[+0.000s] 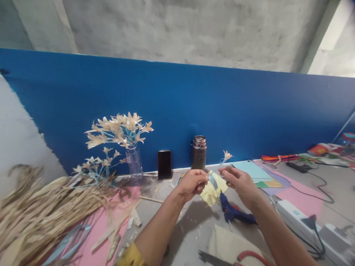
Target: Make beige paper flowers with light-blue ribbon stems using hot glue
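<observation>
Between my hands is a small cream artificial flower on a thin light-blue stem. A short light-blue strip of tape hangs beside my left fingertips. My left hand is closed, thumb and forefinger pinching the tape's end. My right hand also pinches, at the flower's stem; the exact grip is partly hidden. Below and behind the fingers lies a yellow paper with small pale pieces on it. A blue glue gun lies under my right wrist.
A clear vase of similar flowers stands left, near a phone and an open flask. Dried husks cover the left side. Red-handled scissors, a power strip and coloured paper are at right.
</observation>
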